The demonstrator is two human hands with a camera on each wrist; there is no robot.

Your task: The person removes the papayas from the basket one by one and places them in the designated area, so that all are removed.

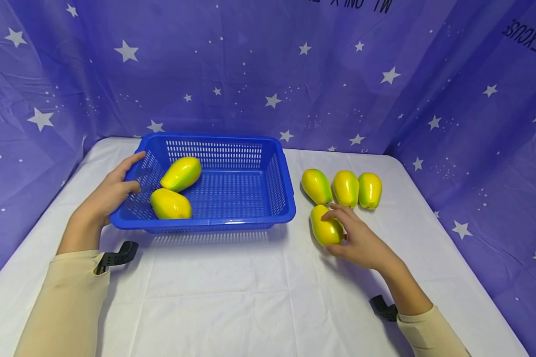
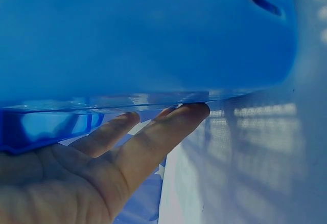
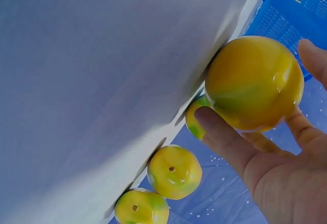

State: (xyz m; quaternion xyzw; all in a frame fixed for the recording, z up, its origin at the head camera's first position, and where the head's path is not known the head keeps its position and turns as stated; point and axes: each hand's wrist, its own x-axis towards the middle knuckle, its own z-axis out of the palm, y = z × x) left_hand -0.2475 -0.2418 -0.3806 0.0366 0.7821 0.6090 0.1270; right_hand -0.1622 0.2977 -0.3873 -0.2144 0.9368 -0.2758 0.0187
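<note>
My left hand (image 1: 109,193) holds the left end of a blue perforated plastic basket (image 1: 225,221), its thumb over the rim. In the left wrist view, its fingers (image 2: 158,137) lie against the basket's outer side. Two yellow-green mangoes (image 1: 181,173) lie at the basket's left end. To the right of the basket, my right hand (image 1: 355,238) has its fingers and thumb curved round another mango (image 1: 323,228). That mango appears large in the right wrist view, with fingers on its near side and behind it; whether it is off the table is hard to tell.
Three more mangoes (image 1: 346,188) stand in a row just beyond my right hand. A white cloth (image 1: 214,287) covers the table. Purple star-patterned curtains (image 1: 250,74) hang behind and along both sides. Black wrist mounts (image 1: 122,253) stick out from both sleeves.
</note>
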